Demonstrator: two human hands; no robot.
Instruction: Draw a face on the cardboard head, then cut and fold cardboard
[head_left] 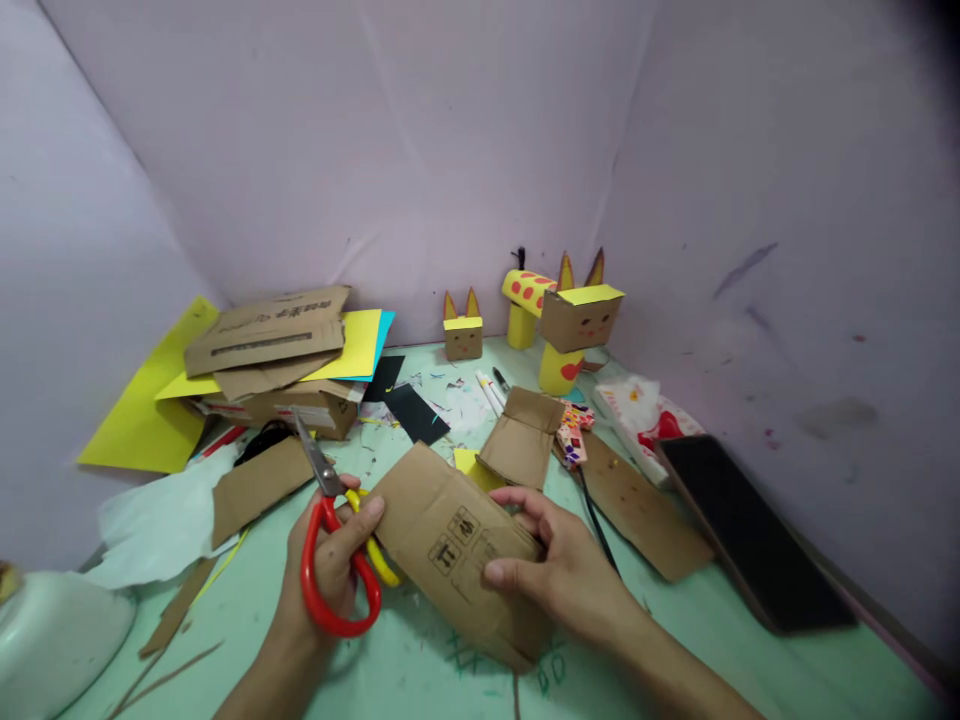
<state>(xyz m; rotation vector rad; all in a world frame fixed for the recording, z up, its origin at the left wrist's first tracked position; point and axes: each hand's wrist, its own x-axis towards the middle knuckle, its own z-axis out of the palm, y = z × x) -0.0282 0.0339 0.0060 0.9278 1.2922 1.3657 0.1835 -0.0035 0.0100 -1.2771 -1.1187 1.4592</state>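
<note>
My left hand (330, 560) is closed around scissors (319, 465), with red handles low against the palm and blades pointing up and away. A yellow curved handle (384, 560) shows beside its thumb; I cannot tell whether it belongs to the same scissors. That thumb also presses the left corner of a folded brown cardboard piece (450, 500) printed with black shipping symbols. On the cardboard's right side, my right hand (551, 560) grips it, thumb on the printed face and fingers over the far edge. The cardboard is tilted above the green table.
A stack of cardboard and coloured paper (270, 330) stands back left. Behind are a small cardboard cat-like head (463, 340) and a yellow spotted animal figure (562, 365). An open cardboard flap (521, 435), black paper (418, 413) and a dark tablet-like device (750, 530) lie around.
</note>
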